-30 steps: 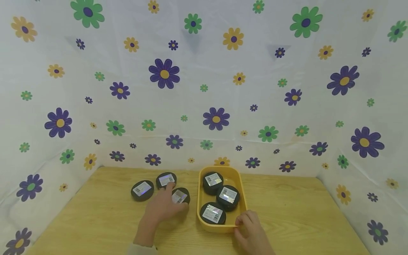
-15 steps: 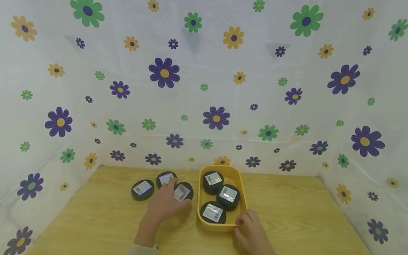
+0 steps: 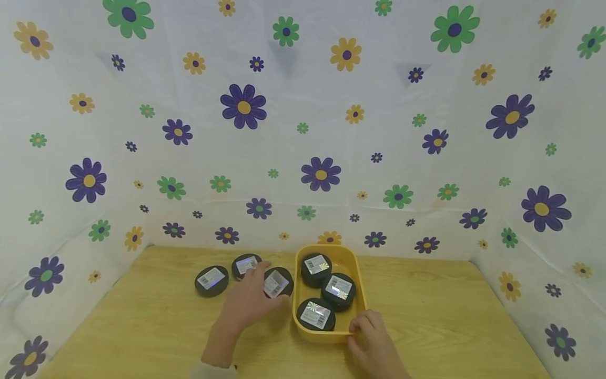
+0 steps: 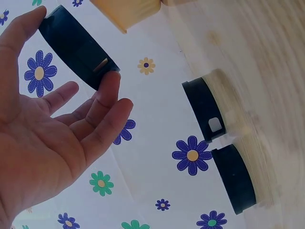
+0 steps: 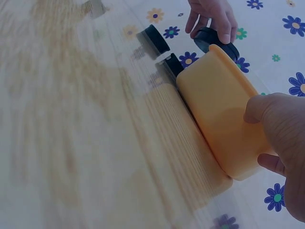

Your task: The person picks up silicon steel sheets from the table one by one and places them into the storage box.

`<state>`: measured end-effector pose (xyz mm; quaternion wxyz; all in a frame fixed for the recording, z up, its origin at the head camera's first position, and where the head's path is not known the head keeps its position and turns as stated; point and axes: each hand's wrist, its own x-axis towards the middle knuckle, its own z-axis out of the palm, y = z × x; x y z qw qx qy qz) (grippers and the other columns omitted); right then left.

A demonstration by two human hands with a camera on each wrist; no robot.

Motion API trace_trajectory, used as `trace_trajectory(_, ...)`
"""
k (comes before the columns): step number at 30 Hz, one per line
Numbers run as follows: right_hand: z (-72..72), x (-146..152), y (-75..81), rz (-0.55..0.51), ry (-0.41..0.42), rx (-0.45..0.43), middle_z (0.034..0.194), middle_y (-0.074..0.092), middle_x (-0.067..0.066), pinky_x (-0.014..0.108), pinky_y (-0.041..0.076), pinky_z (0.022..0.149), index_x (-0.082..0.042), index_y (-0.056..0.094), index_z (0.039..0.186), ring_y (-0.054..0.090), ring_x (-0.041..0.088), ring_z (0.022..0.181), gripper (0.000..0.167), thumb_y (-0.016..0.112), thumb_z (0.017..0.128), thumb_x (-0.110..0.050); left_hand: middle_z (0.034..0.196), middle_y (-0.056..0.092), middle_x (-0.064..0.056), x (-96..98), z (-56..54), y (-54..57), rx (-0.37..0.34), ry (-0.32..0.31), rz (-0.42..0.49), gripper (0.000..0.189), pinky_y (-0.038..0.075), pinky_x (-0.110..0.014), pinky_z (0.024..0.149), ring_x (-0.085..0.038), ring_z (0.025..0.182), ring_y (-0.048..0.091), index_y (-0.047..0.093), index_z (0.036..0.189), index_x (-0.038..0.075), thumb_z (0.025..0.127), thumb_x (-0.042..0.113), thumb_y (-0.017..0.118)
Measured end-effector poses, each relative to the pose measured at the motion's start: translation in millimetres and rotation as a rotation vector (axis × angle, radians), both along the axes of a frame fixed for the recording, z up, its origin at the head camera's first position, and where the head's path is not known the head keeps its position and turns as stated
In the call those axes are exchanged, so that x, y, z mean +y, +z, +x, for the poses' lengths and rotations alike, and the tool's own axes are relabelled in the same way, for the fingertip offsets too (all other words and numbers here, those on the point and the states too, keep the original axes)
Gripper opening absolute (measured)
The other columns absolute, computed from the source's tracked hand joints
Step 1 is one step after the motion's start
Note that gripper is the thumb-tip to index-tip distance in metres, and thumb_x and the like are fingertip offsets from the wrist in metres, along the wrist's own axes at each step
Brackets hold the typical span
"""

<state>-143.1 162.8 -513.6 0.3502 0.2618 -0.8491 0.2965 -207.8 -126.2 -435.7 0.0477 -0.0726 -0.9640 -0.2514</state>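
My left hand (image 3: 248, 305) pinches a round flat black case (image 3: 278, 282) with a silvery label on top, thumb on one side and fingertips on the other. In the left wrist view this case (image 4: 76, 47) is tilted and shows a small slot in its side. It is raised beside the left wall of a yellow plastic bin (image 3: 326, 337). Thumb and fingers of my right hand (image 3: 376, 345) grip the bin's near right corner at the rim. Three similar cases, such as the middle one (image 3: 339, 290), lie label up inside the bin.
Two more black cases lie on the wooden table (image 3: 435, 310) left of the bin, a far one (image 3: 243, 266) and a left one (image 3: 211, 280). A white cloth (image 3: 402, 105) printed with flowers surrounds the table at the back and sides.
My left hand has lifted the nearest black case from the table and carried it to the right, close to the bin. The right hand and the bin have stayed put.
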Motion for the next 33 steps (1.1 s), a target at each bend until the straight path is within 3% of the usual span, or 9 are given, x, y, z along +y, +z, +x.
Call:
trace_trajectory(15, 0.8, 0.4, -2.7, 0.0, -0.016, -0.006, 0.092, 0.046, -0.011, 0.016, 0.037, 0.082, -0.016, 0.055, 0.083, 0.044, 0.007, 0.09, 0.046, 0.082, 0.055, 0.007, 0.131, 0.055, -0.019, 5.4, 3.4, 2.1, 0.005, -0.018, 0.02, 0.092, 0.054, -0.049, 0.076, -0.027, 0.091, 0.063, 0.04, 0.146, 0.016, 0.073, 0.056, 0.079)
trace_trajectory(24, -1.9, 0.1, -3.6, -0.017, 0.034, 0.048, 0.092, 0.049, -0.008, 0.019, 0.038, 0.082, -0.014, 0.056, 0.084, 0.044, 0.009, 0.09, 0.039, 0.079, 0.059, 0.005, 0.134, 0.054, -0.017, 9.5, 7.2, 7.9, 0.004, -0.033, 0.027, 0.091, 0.053, -0.045, 0.072, -0.023, 0.086, 0.061, 0.04, 0.146, 0.018, 0.073, 0.054, 0.08)
trace_trajectory(33, -3.5, 1.4, -2.7, -0.009, 0.038, 0.059, 0.093, 0.048, -0.008, 0.019, 0.039, 0.082, -0.014, 0.056, 0.085, 0.045, 0.009, 0.09, 0.038, 0.078, 0.06, 0.003, 0.138, 0.052, -0.014, 12.3, 7.3, 8.2, 0.049, -0.065, -0.004, 0.09, 0.052, -0.043, 0.07, -0.019, 0.08, 0.061, 0.041, 0.146, 0.016, 0.073, 0.053, 0.08)
